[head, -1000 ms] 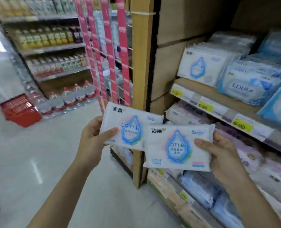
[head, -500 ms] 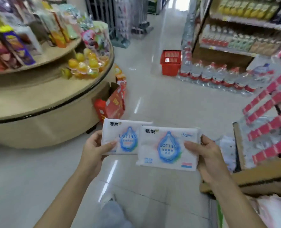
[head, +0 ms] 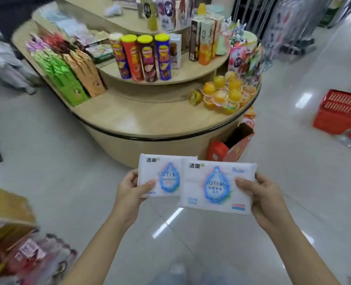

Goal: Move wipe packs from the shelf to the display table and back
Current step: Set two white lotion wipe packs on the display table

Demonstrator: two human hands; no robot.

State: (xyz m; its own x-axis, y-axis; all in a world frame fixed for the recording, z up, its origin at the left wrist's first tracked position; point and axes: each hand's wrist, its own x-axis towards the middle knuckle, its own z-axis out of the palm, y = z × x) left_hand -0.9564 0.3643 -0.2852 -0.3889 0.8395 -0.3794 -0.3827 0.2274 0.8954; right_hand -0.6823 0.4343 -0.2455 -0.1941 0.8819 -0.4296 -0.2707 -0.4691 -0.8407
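Packs of wipes ride one to each hand. The left hand (head: 129,190) pinches the left pack (head: 162,177) at its outer end, thumb on top and fingers curled beneath. The right hand (head: 261,198) grips the right pack (head: 213,186) the same way at its far end. The right pack overlaps the inner edge of the left one, and both are held flat and face up above the floor.

A second ago the wipes shelf stood just beyond the hands, and half a second ago the counter (head: 141,118) lay off to their left. Now it sits straight ahead of them, near but not yet beneath, with its bare lowest ledge facing the packs. Jelly cups (head: 226,93) crowd that ledge beyond the right hand, and chip tubes (head: 143,58) stand farther ahead on the tier above. An open red carton (head: 230,145) leans at the counter's foot just past the right pack, and a red basket (head: 339,112) sits well off to the right.

With the turn made and the grips unchanged, I judge the carry nearly over. What remains is a step forward and laying both packs on the bare ledge ahead.
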